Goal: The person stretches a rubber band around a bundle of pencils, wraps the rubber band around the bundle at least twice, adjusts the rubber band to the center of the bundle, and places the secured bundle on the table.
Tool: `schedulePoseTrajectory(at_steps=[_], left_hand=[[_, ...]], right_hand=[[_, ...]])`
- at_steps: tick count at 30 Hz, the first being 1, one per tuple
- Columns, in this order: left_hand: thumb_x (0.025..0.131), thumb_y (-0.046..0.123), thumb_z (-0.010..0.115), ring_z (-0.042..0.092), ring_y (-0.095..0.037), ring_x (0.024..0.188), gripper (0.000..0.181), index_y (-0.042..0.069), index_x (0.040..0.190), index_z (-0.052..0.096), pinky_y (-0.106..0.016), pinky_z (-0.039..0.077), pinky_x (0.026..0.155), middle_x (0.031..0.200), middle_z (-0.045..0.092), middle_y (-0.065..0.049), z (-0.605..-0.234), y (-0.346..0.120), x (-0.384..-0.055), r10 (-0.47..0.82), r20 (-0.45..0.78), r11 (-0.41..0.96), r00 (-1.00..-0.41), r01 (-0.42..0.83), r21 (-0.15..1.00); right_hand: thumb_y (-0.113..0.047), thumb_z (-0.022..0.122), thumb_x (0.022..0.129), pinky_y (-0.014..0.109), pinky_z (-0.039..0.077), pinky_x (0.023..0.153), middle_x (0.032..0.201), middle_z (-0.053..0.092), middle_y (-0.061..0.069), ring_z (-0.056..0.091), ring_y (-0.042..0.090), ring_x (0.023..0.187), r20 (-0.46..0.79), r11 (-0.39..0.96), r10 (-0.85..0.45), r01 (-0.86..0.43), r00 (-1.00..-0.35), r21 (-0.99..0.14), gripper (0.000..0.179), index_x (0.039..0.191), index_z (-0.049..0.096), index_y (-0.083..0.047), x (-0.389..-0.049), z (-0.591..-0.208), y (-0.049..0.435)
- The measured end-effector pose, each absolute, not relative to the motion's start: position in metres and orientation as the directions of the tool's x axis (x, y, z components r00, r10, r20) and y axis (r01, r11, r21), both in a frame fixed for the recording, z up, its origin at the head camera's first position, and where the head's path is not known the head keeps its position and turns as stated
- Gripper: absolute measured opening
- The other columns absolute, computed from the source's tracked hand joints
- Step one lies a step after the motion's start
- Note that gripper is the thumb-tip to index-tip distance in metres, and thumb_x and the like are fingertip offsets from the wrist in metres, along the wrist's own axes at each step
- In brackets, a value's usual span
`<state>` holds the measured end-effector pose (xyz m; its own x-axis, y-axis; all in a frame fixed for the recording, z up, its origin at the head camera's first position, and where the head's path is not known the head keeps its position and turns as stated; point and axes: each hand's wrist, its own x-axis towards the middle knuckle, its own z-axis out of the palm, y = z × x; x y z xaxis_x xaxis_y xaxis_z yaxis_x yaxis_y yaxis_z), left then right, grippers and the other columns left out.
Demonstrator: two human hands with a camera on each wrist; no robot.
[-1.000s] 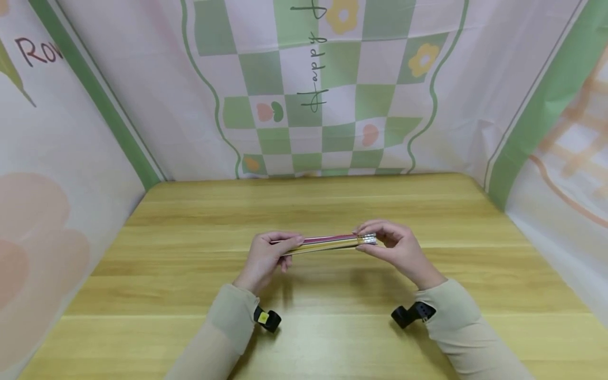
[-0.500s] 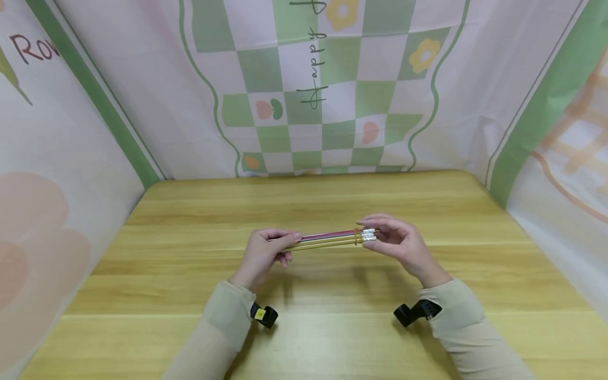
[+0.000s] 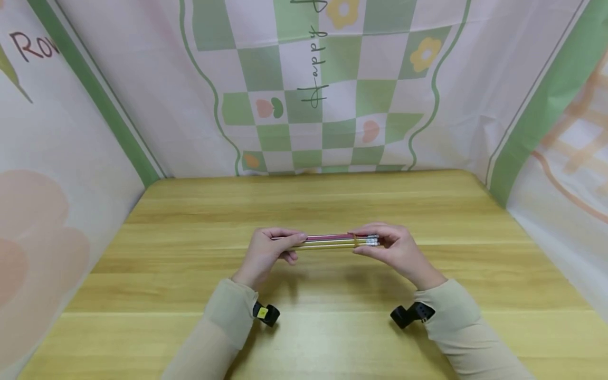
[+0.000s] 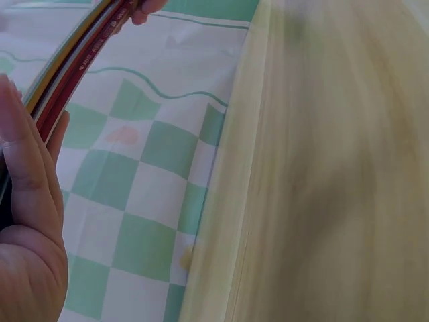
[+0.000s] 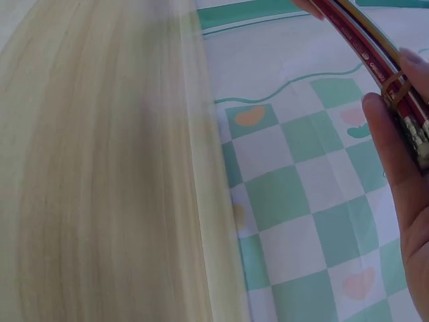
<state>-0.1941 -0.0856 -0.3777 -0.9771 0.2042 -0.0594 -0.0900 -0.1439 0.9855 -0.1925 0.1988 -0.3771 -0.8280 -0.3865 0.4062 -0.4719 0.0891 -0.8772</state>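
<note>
Seeing right hand (image 3: 406, 256) shifted inward, pinching pencils (image 3: 328, 241) at band (image 3: 355, 240) (left hand (image 3: 263, 256) grips also), we judge them steadier between table (image 3: 190, 216) edges.

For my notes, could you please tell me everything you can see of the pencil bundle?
The pencil bundle shows red and yellowish pencils with silvery, metallic-looking ends; a brownish-orange rubber band encircles it near them. It is held crosswise above the wood-grain table, gripped by the left hand; the right hand pinches it at the band.
</note>
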Motion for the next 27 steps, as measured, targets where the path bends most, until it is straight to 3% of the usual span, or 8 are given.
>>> schedulePoseTrajectory(at_steps=[3,12,17,22,27], left_hand=[[0.085,0.008,0.077,0.061,-0.012,0.051,0.019,-0.006,0.098,0.075,-0.025,0.056,0.053,0.086,0.075,-0.011,-0.378,-0.085,-0.194,0.210,-0.061,-0.145,-0.976,-0.093,0.985],[0.084,0.011,0.078,0.063,-0.013,0.052,0.023,-0.006,0.099,0.074,-0.027,0.057,0.054,0.084,0.076,-0.009,-0.376,-0.086,-0.192,0.191,-0.048,-0.140,-0.980,-0.075,0.987],[0.084,0.011,0.079,0.063,-0.013,0.052,0.021,-0.004,0.098,0.076,-0.028,0.058,0.055,0.089,0.075,-0.017,-0.372,-0.080,-0.190,0.179,-0.061,-0.101,-0.982,-0.080,0.992],[0.083,0.014,0.080,0.063,-0.013,0.051,0.023,-0.002,0.099,0.076,-0.029,0.058,0.055,0.099,0.073,-0.027,-0.372,-0.076,-0.189,0.192,-0.060,-0.087,-0.980,-0.078,0.993],[0.085,0.011,0.078,0.062,-0.013,0.051,0.022,-0.005,0.099,0.075,-0.028,0.057,0.054,0.094,0.075,-0.020,-0.373,-0.078,-0.189,0.180,-0.051,-0.096,-0.982,-0.069,0.993]], right_hand=[[0.008,0.077,0.079,0.018,0.054,0.063,0.112,0.073,-0.005,0.066,0.005,0.085,0.425,0.111,-0.397,-0.503,-0.813,-0.857,0.033,0.111,0.072,0.002,-0.192,-0.377,0.198],[0.007,0.080,0.076,0.015,0.052,0.090,0.109,0.073,0.004,0.065,0.001,0.100,0.482,0.262,-0.358,-0.582,-0.800,-0.770,0.033,0.107,0.074,-0.002,-0.189,-0.374,0.203],[0.005,0.084,0.071,0.014,0.050,0.089,0.103,0.074,0.009,0.066,0.001,0.098,0.549,0.327,-0.394,-0.671,-0.737,-0.665,0.035,0.104,0.075,-0.004,-0.191,-0.374,0.196],[0.004,0.087,0.066,0.015,0.053,0.082,0.097,0.075,0.012,0.070,0.011,0.092,0.630,0.307,-0.451,-0.772,-0.633,-0.556,0.037,0.101,0.076,-0.003,-0.195,-0.372,0.190],[0.001,0.088,0.065,0.010,0.047,0.092,0.103,0.076,0.010,0.067,0.004,0.100,0.624,0.362,-0.444,-0.765,-0.644,-0.532,0.044,0.107,0.075,-0.005,-0.193,-0.370,0.193]])
